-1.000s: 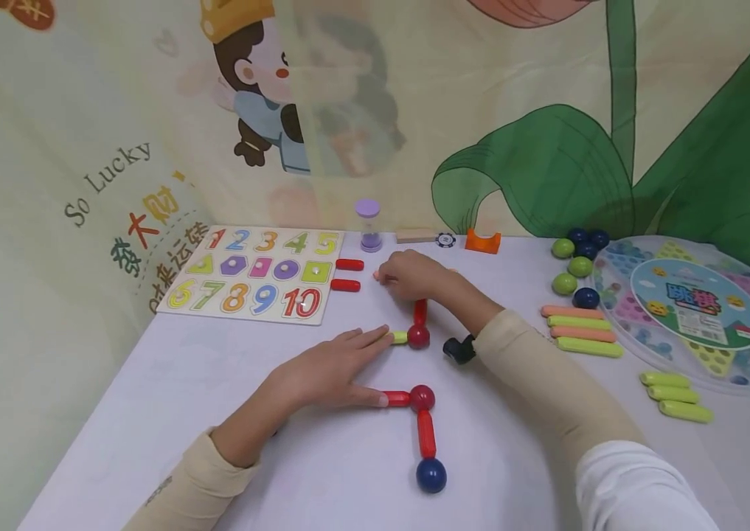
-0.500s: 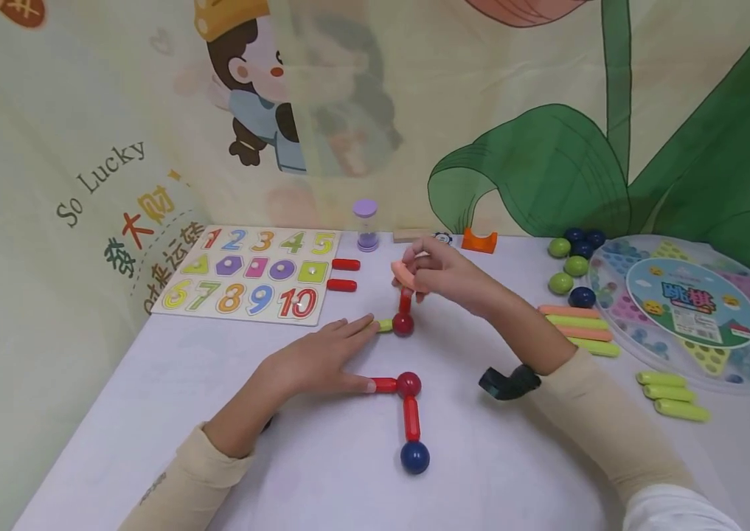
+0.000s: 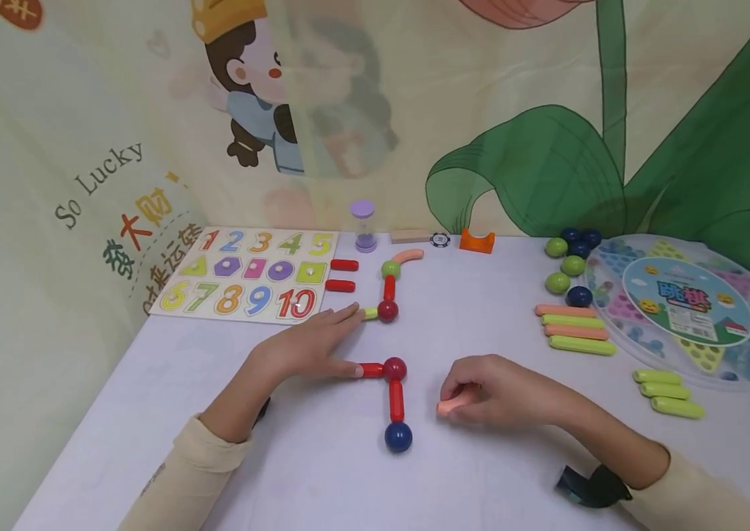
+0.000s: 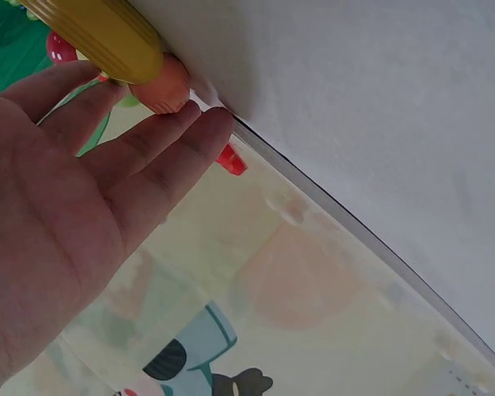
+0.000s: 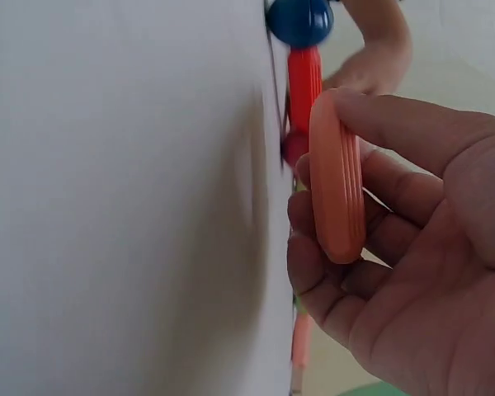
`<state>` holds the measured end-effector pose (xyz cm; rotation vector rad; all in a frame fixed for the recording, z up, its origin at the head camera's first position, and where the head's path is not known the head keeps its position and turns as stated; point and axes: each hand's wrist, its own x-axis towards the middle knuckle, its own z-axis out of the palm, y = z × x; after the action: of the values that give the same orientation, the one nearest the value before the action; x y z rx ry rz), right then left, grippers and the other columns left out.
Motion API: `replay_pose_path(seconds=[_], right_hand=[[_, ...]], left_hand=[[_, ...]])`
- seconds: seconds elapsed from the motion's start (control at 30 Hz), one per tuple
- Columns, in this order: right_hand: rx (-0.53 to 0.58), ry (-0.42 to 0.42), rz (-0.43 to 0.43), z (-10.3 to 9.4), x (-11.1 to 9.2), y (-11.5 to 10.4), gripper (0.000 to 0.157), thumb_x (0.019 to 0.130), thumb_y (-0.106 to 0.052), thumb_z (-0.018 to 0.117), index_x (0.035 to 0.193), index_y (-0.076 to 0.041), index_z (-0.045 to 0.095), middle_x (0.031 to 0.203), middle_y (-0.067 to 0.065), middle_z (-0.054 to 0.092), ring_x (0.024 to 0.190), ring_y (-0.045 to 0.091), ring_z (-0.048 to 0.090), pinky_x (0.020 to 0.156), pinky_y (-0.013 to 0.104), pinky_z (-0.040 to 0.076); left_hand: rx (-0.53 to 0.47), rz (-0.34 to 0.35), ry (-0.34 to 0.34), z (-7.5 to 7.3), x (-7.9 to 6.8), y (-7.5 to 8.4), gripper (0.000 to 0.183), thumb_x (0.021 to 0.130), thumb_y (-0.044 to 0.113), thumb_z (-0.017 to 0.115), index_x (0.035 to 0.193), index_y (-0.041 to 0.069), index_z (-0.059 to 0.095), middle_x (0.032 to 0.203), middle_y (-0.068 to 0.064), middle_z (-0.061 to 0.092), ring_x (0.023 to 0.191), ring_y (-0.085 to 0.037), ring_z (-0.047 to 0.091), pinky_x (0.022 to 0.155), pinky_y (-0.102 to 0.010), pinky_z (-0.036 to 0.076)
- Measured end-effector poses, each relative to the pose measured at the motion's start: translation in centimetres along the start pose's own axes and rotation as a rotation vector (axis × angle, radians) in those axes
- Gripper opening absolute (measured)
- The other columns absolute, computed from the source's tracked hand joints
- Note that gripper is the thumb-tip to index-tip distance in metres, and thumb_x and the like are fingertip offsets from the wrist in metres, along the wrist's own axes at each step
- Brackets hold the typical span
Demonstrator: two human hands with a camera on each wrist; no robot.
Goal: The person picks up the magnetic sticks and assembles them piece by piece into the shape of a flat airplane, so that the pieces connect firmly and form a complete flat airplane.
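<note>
Head view: I find the left hand with fingers straight and spread, touching a lime rod and a red rod, presumably to steady both. The right hand pinches a salmon rod low over the counter, right of the layout, one end left bare. I count in the layout two red balls, one blue ball, one green ball, three red rods and one curved salmon rod. Loose, apparently sorted: three green balls, four blue balls, two salmon rods, five lime rods, two red rods.

Left wrist view: fingers extended; one yellow rod by the tips, contact unclear.

Right wrist view: one salmon rod, clamped between thumb and curled fingers, I judge for a light, adjustable hold.
</note>
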<state>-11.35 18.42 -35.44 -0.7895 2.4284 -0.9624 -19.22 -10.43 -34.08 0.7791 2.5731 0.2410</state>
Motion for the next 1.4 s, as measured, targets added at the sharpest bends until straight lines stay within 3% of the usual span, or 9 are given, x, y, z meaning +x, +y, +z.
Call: replay_pose_path(seconds=[0.17, 0.47, 0.9, 1.13, 1.23, 1.4], right_hand=[[-0.079, -0.001, -0.058, 1.6, -0.3, -1.4, 0.014, 0.077, -0.035, 0.071, 0.091, -0.033, 0.067, 0.08, -0.02, 0.056, 0.079, 0.004, 0.05, 0.065, 0.021, 0.046], [-0.095, 0.014, -0.117, 3.4, 0.4, -2.6, 0.017, 0.078, -0.038, 0.069, 0.092, -0.028, 0.069, 0.076, -0.022, 0.055, 0.074, 0.0, 0.05, 0.061, 0.018, 0.045], [-0.178, 0.049, -0.194, 4.0, 1.1, -2.9, 0.017, 0.079, -0.038, 0.067, 0.091, -0.025, 0.07, 0.069, -0.025, 0.053, 0.069, 0.0, 0.047, 0.056, 0.016, 0.042], [-0.209, 0.058, -0.219, 4.2, 1.3, -2.7, 0.015, 0.08, -0.038, 0.066, 0.087, -0.026, 0.069, 0.067, -0.024, 0.05, 0.068, 0.0, 0.046, 0.054, 0.015, 0.04], [-0.198, 0.058, -0.215, 4.2, 1.4, -2.6, 0.014, 0.08, -0.038, 0.066, 0.087, -0.026, 0.07, 0.069, -0.023, 0.052, 0.069, -0.001, 0.047, 0.055, 0.014, 0.041], [-0.199, 0.059, -0.238, 4.3, 1.4, -2.5, 0.015, 0.082, -0.038, 0.065, 0.087, -0.025, 0.069, 0.069, -0.023, 0.051, 0.067, -0.002, 0.046, 0.055, 0.014, 0.041]], left_hand=[[-0.022, -0.004, -0.004, -0.1, 0.2, 0.0, 0.088, 0.072, 0.055, 0.065, 0.144, 0.028, 0.022, 0.148, 0.009, 0.017, 0.134, -0.024, 0.015, 0.1, -0.042, 0.03], [-0.022, -0.001, -0.005, 0.0, 0.3, 0.1, 0.088, 0.073, 0.056, 0.065, 0.144, 0.028, 0.022, 0.149, 0.008, 0.016, 0.134, -0.025, 0.015, 0.1, -0.044, 0.03], [0.005, -0.028, 0.003, -0.1, 0.2, -0.1, 0.087, 0.074, 0.056, 0.064, 0.144, 0.028, 0.021, 0.148, 0.01, 0.016, 0.134, -0.02, 0.016, 0.102, -0.039, 0.027], [0.04, -0.036, 0.033, -0.1, 0.0, 0.3, 0.087, 0.072, 0.056, 0.065, 0.144, 0.028, 0.023, 0.148, 0.008, 0.017, 0.134, -0.023, 0.015, 0.099, -0.042, 0.032], [0.082, 0.025, 0.058, 0.0, -0.3, 1.3, 0.089, 0.071, 0.06, 0.063, 0.144, 0.026, 0.024, 0.149, 0.006, 0.017, 0.134, -0.026, 0.014, 0.099, -0.045, 0.031], [0.113, 0.242, 0.06, 0.9, -1.2, 3.5, 0.098, 0.067, 0.072, 0.055, 0.145, 0.023, 0.022, 0.15, 0.001, 0.015, 0.135, -0.028, 0.007, 0.104, -0.048, 0.018]])
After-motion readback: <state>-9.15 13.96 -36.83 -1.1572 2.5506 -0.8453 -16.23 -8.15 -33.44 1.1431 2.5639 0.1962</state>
